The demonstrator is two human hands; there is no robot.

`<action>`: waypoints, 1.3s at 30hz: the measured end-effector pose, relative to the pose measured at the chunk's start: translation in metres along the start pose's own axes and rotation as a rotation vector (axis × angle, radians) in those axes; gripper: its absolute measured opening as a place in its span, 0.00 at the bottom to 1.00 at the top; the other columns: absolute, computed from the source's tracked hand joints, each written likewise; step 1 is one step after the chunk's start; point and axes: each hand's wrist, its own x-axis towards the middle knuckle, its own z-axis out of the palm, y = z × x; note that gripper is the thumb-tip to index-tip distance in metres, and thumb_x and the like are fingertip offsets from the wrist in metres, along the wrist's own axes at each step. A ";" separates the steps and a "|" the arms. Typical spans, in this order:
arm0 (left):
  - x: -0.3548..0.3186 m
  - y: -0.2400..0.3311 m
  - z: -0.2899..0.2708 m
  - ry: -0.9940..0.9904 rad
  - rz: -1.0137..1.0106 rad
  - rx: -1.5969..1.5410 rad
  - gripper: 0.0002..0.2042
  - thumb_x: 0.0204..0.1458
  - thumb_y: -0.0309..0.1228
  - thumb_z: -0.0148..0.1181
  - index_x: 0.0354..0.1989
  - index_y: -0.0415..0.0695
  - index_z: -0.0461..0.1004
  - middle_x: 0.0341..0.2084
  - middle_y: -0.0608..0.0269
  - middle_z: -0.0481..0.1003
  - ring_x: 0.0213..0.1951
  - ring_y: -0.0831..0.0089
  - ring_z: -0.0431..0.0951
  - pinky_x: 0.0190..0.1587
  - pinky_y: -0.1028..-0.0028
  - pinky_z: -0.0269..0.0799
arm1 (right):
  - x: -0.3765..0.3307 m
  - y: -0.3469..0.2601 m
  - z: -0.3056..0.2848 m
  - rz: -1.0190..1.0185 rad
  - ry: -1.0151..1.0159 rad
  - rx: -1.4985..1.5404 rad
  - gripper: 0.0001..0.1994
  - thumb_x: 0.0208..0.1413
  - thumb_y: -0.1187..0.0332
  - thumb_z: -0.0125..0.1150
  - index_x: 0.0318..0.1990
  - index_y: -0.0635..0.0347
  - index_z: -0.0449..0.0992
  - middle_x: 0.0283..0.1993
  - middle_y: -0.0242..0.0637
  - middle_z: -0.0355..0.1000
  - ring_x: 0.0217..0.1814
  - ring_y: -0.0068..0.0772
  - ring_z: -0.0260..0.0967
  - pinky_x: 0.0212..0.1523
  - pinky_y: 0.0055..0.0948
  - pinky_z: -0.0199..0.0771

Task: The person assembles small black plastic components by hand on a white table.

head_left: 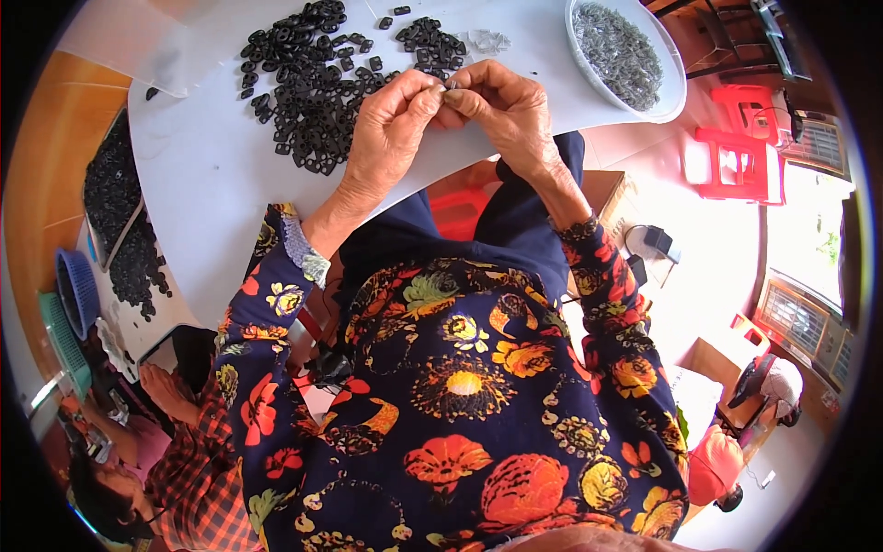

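My left hand and my right hand meet over the near edge of the white table. Thumbs and fingers of both are pinched together at one spot, around something tiny and mostly hidden; its kind cannot be made out. Just left of and beyond my left hand spreads a large heap of small black plastic parts. A smaller cluster of the same black parts lies beyond my fingertips. Beside that cluster sit a few clear plastic pieces.
At the far right of the table stands a round white tub full of small clear-grey pieces. Red plastic stools are on the floor to the right. A person in a checked shirt sits at lower left, near more black parts and a blue basket.
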 end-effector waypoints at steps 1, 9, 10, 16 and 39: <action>0.001 0.004 -0.001 -0.026 -0.014 0.079 0.05 0.56 0.27 0.52 0.34 0.38 0.71 0.22 0.71 0.72 0.26 0.86 0.66 0.30 0.83 0.65 | 0.000 0.001 -0.001 -0.004 -0.005 0.004 0.07 0.56 0.71 0.58 0.38 0.66 0.72 0.32 0.32 0.73 0.33 0.15 0.68 0.38 0.17 0.70; 0.031 0.022 -0.053 0.124 0.434 0.775 0.05 0.54 0.25 0.54 0.36 0.37 0.72 0.30 0.59 0.75 0.30 0.74 0.77 0.34 0.77 0.71 | -0.002 0.006 -0.007 -0.011 0.026 0.065 0.06 0.56 0.74 0.56 0.37 0.69 0.71 0.32 0.35 0.73 0.31 0.18 0.67 0.36 0.18 0.70; 0.044 0.025 -0.066 0.175 0.533 0.913 0.06 0.54 0.24 0.53 0.37 0.37 0.73 0.30 0.56 0.75 0.30 0.69 0.77 0.34 0.75 0.72 | -0.003 0.007 -0.008 -0.021 0.030 0.037 0.06 0.56 0.74 0.56 0.37 0.69 0.71 0.32 0.34 0.73 0.30 0.17 0.67 0.36 0.18 0.70; 0.083 0.016 -0.119 0.083 0.534 1.337 0.06 0.49 0.23 0.52 0.35 0.38 0.72 0.29 0.55 0.74 0.39 0.56 0.70 0.45 0.65 0.67 | -0.008 0.001 -0.003 -0.005 0.036 0.033 0.06 0.55 0.74 0.58 0.38 0.67 0.74 0.31 0.29 0.72 0.29 0.14 0.65 0.34 0.14 0.67; 0.079 0.018 -0.094 -0.177 0.457 1.224 0.09 0.46 0.24 0.57 0.36 0.38 0.71 0.28 0.60 0.69 0.39 0.62 0.67 0.45 0.68 0.64 | -0.011 -0.014 0.000 0.032 -0.011 0.017 0.07 0.55 0.72 0.59 0.39 0.66 0.77 0.30 0.27 0.71 0.30 0.14 0.63 0.35 0.15 0.66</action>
